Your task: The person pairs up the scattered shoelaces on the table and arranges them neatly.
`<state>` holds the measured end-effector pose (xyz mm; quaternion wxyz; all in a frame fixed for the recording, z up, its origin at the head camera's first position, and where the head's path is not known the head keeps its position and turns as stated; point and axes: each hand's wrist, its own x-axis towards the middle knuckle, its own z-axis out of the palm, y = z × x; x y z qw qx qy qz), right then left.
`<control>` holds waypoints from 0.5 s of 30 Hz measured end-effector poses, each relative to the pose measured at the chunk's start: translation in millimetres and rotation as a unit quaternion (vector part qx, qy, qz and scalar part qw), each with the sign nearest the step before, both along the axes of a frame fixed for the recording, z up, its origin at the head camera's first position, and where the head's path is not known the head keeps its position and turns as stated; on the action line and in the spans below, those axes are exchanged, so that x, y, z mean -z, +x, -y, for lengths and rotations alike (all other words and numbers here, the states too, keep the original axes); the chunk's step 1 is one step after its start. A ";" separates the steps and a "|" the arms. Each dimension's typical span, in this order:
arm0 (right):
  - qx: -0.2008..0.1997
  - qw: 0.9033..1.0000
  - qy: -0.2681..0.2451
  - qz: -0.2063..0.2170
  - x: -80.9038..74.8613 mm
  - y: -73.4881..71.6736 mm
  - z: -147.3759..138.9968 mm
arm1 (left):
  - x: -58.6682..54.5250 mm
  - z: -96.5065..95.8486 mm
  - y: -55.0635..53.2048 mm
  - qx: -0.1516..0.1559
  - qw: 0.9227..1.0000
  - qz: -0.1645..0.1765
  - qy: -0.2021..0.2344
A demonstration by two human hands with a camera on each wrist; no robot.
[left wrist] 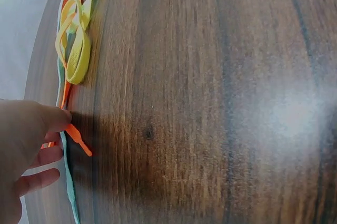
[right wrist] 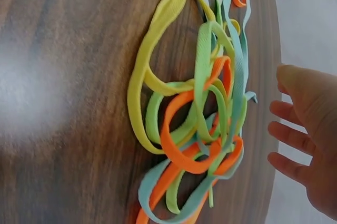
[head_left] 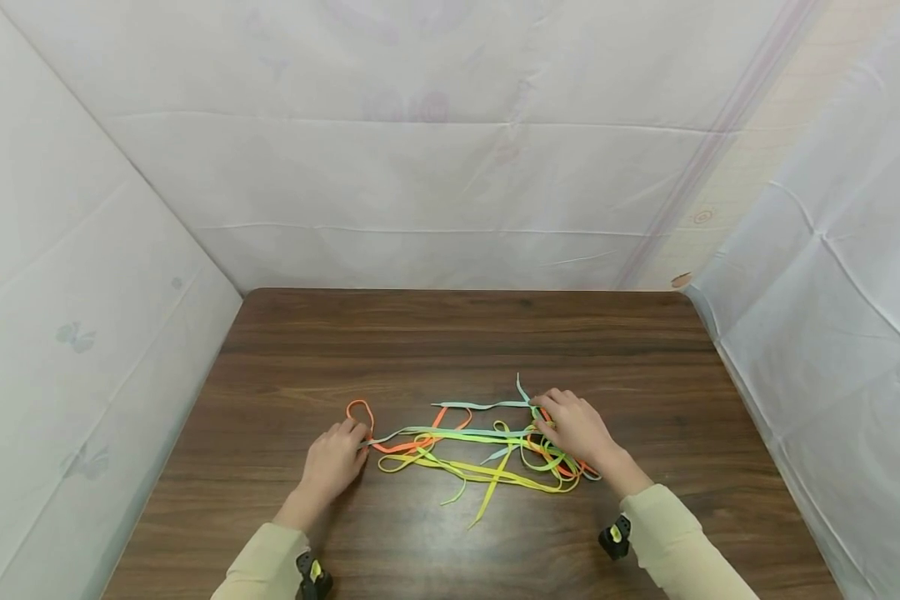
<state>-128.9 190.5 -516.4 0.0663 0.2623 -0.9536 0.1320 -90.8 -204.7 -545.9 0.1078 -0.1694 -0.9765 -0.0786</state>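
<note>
the left hand pinches the orange lace near its tip; the right hand has its fingers extended and spread beside the tangle's right end, and i cannot tell whether it touches anything. laces in four colours, orange, yellow, green and light blue, lie mid-table, their long axis left to right, along the far edge. how many of each colour, i cannot tell. only the left wrist view shows the orange tip, pointing down and right there; the right wrist view shows the stacked loops clearly.
</note>
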 end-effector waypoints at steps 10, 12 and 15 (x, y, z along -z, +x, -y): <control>-0.031 0.999 -0.004 -0.011 10.2 5.2 11.3 | -1.5 -1.0 -2.5 -0.010 1.000 0.000 0.004; -0.031 0.999 0.000 -0.015 11.4 5.8 13.1 | -1.3 -1.2 -3.1 -0.012 1.000 0.002 0.006; -0.037 0.999 0.007 -0.023 12.1 6.1 16.6 | -1.5 -1.8 -3.9 -0.015 1.000 0.003 0.013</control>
